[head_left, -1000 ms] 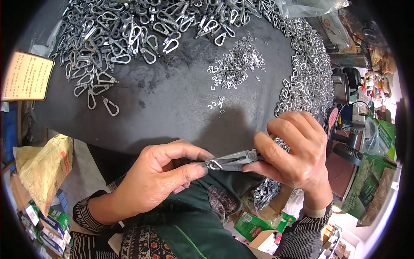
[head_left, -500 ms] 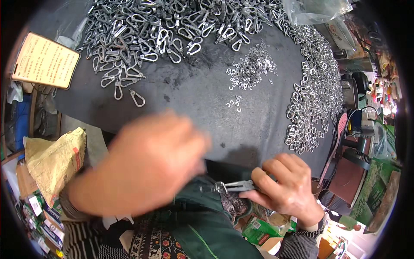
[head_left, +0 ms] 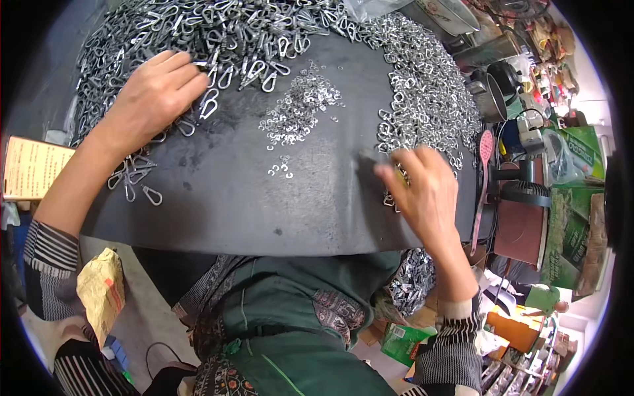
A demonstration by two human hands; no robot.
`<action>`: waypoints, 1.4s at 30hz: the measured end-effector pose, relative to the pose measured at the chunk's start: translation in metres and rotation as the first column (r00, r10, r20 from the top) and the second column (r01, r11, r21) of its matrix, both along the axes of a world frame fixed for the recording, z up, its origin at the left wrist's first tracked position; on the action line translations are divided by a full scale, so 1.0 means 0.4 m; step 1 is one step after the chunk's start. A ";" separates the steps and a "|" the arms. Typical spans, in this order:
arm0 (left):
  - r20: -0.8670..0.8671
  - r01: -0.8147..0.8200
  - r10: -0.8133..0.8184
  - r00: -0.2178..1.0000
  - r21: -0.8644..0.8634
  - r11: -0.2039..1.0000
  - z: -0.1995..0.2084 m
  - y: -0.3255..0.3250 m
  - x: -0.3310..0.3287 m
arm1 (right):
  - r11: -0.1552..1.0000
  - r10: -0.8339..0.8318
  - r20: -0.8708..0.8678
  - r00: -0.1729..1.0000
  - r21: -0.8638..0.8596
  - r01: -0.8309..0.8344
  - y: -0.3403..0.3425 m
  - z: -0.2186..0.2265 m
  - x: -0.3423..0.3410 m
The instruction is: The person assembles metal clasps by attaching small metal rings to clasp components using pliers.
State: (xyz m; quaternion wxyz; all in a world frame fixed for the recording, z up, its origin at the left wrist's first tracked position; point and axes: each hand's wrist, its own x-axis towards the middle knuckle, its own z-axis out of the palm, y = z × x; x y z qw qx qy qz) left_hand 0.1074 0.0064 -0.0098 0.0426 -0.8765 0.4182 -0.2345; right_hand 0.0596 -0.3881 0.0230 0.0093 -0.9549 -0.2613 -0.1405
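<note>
My left hand reaches far to the upper left and lies palm down on a large heap of silver pear-shaped metal clips, its fingertips on the clips. I see nothing gripped in it. My right hand is blurred at the right side of the black round table, at the lower end of a band of small silver links. A dark blur sits by its fingertips; whether it holds anything is unclear. A small patch of tiny metal rings lies between the two hands.
A yellow printed card lies at the table's left edge. A yellow bag sits on the floor at the lower left. A pink brush, pots, boxes and green packages crowd the right side. A foil bag of metal parts rests by my right knee.
Both hands were together near my lap on one metal clip. The left hand has swung up to the clip heap, and the right has moved up to the band of links.
</note>
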 end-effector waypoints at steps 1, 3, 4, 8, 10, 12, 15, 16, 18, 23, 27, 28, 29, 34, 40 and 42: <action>0.023 -0.014 0.016 1.000 -0.087 0.996 0.006 0.002 -0.006 | 0.999 -0.032 0.046 0.998 -0.027 0.034 0.013 -0.006 0.034; -0.113 -0.124 0.100 0.989 -0.227 0.966 0.034 0.001 -0.056 | 0.997 -0.055 0.119 0.991 -0.042 0.061 0.045 -0.038 0.128; -0.377 -0.398 0.184 0.908 -0.633 0.664 0.037 -0.027 -0.072 | 0.993 -0.081 0.190 0.978 -0.065 0.095 0.056 -0.054 0.151; -0.712 -0.851 -0.479 0.514 -0.351 -0.391 0.081 -0.110 -0.246 | 0.998 0.061 0.111 0.992 -0.031 -0.058 0.113 -0.046 0.105; -0.554 -0.959 -0.784 0.278 -0.117 -0.258 0.069 -0.133 -0.363 | 0.985 0.161 -0.072 0.984 -0.043 -0.165 0.128 0.000 0.025; -0.455 -1.000 -0.890 0.019 -0.016 -0.013 0.076 -0.193 -0.439 | 0.971 0.229 -0.164 0.960 -0.036 -0.237 0.120 0.018 -0.031; -0.351 -0.984 -0.920 -0.172 0.009 0.180 0.024 -0.301 -0.469 | 0.974 0.216 -0.195 0.957 -0.029 -0.225 0.091 0.034 -0.053; -0.361 -0.979 -0.914 -0.182 -0.022 0.204 0.013 -0.332 -0.465 | 0.985 0.166 -0.170 0.971 -0.014 -0.170 0.076 0.032 -0.055; -0.381 -0.959 -0.902 -0.204 -0.106 0.262 -0.012 -0.372 -0.458 | 0.997 0.029 -0.136 0.990 -0.068 -0.039 0.049 0.030 -0.039; -0.506 -0.860 -0.791 -0.344 -0.167 0.482 -0.036 -0.400 -0.452 | 0.997 -0.053 -0.051 0.997 0.044 0.056 0.035 -0.020 0.006; -0.417 -0.874 -0.835 -0.359 -0.164 0.458 -0.024 -0.402 -0.481 | 0.998 -0.053 -0.058 0.997 0.017 0.054 0.010 -0.058 0.052; -0.415 -0.903 -0.856 -0.310 -0.153 0.401 -0.016 -0.401 -0.493 | 0.999 -0.039 -0.032 0.999 0.029 0.040 0.005 -0.059 0.058; -0.413 -0.929 -0.873 -0.259 -0.142 0.343 -0.011 -0.399 -0.503 | 0.999 -0.039 -0.034 0.999 0.029 0.040 -0.002 -0.054 0.060; -0.628 -0.890 -0.778 -0.031 -0.337 0.307 -0.006 -0.368 -0.528 | 0.890 -0.264 -0.424 0.866 0.239 0.388 -0.023 0.008 0.041; -0.695 -0.932 -0.711 0.112 -0.322 0.168 0.023 -0.384 -0.506 | 0.813 0.306 -0.743 0.596 0.529 0.243 0.029 0.055 -0.117; -0.733 -0.936 -0.671 0.112 -0.304 0.176 0.025 -0.394 -0.498 | 0.823 0.414 -0.775 0.478 0.543 0.167 0.066 0.062 -0.155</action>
